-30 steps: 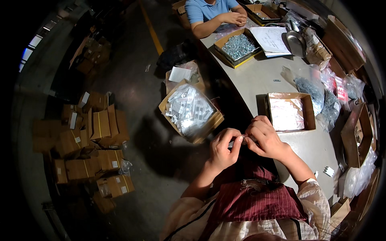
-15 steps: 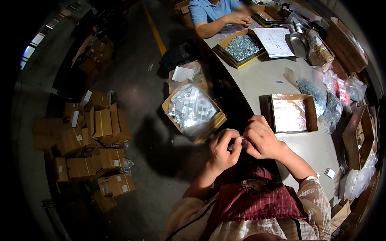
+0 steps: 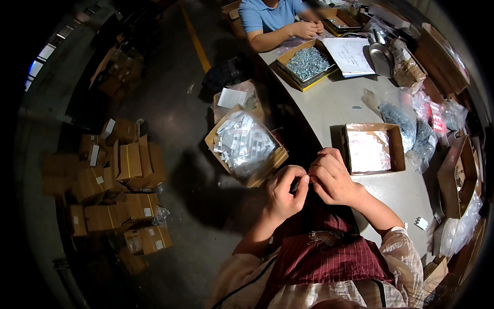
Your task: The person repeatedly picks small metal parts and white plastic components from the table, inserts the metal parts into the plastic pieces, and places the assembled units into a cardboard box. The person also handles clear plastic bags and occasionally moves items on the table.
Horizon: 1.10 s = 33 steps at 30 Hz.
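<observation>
My left hand (image 3: 286, 193) and my right hand (image 3: 333, 177) meet fingertip to fingertip above my lap, by the near edge of the table. Both are closed in a pinch. Whatever lies between the fingers is too small and too covered to make out. Just right of my right hand, a shallow cardboard box (image 3: 400, 149) on the table holds clear plastic bags with a pinkish tint. To the left of my hands and lower than the table, an open carton (image 3: 250, 181) is filled with clear bags of small white and grey parts.
Across the table (image 3: 314, 105) a person in a blue shirt (image 3: 267, 19) works with both hands. A box of small screws (image 3: 309, 63), papers (image 3: 350, 55) and a metal scoop (image 3: 382, 57) lie there. Bagged parts (image 3: 400, 121) line the right side. Stacked cartons (image 3: 128, 159) stand on the floor at left.
My hands stay together in nearly the same place, the fingers shifting slightly. The dark bit that showed beside my left fingers is less visible. The other person's hands have moved a little.
</observation>
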### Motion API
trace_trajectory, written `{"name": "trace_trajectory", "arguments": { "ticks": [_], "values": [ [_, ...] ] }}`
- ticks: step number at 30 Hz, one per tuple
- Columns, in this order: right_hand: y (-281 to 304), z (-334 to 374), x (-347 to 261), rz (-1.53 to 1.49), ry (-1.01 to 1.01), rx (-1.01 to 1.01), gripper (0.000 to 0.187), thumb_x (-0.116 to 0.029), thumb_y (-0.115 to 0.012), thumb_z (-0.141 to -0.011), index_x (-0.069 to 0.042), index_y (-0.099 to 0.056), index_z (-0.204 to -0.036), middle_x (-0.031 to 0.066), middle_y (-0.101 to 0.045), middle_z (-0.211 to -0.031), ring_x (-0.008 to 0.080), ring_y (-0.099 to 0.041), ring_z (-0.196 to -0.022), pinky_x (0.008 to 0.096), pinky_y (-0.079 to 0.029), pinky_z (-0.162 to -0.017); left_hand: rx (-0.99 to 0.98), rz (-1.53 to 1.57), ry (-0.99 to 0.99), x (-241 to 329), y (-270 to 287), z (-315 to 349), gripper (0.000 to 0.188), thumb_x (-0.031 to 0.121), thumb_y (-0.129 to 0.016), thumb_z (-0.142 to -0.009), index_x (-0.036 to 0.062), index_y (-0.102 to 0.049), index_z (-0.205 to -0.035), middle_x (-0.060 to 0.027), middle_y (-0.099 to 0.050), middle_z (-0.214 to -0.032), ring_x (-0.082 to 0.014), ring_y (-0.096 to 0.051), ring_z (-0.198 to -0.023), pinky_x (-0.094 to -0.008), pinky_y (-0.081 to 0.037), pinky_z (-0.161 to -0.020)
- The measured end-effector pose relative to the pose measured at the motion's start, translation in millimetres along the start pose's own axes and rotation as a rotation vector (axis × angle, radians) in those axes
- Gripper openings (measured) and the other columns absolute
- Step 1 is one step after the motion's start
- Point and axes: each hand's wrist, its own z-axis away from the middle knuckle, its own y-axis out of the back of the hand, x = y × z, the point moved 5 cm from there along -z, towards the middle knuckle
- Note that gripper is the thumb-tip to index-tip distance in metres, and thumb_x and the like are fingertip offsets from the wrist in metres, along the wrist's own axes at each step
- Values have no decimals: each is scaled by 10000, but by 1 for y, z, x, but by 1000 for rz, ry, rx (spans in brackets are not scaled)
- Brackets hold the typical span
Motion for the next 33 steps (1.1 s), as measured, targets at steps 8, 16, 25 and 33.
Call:
{"name": "trace_trajectory", "arguments": {
  "ticks": [8,16,25,33],
  "values": [
    [13,-4,14,-167,-118,-6,142,-77,-628,-772,-17,-582,-892,122,-526,-811,344,-546,-784,495,-439,-982,37,-10,-51,0,-4,-11,46,-11,-646,-889,3,-619,-924,-130,-679,-867,-298,-667,-760,-370,-526,-679],
    [21,10,32,-177,-219,-21,198,-163,-715,-860,-19,-606,-942,134,-589,-902,356,-572,-925,472,-425,-997,109,205,154,-24,2,-6,30,-9,-631,-937,-35,-626,-951,-124,-685,-888,-201,-654,-781,-308,-530,-740],
    [23,20,34,-322,-347,80,144,-100,-710,-889,-18,-605,-942,132,-597,-925,341,-562,-961,425,-447,-913,105,295,130,-25,-2,-7,68,23,-603,-991,-44,-603,-1002,-112,-658,-968,-144,-613,-801,-267,-515,-748],
    [34,16,34,-328,-298,-8,170,-120,-726,-861,-13,-624,-944,137,-615,-944,345,-571,-964,436,-435,-953,95,325,145,-20,-7,-4,48,9,-619,-969,-38,-622,-973,-129,-682,-940,-179,-646,-815,-290,-524,-751]
  ]
}}
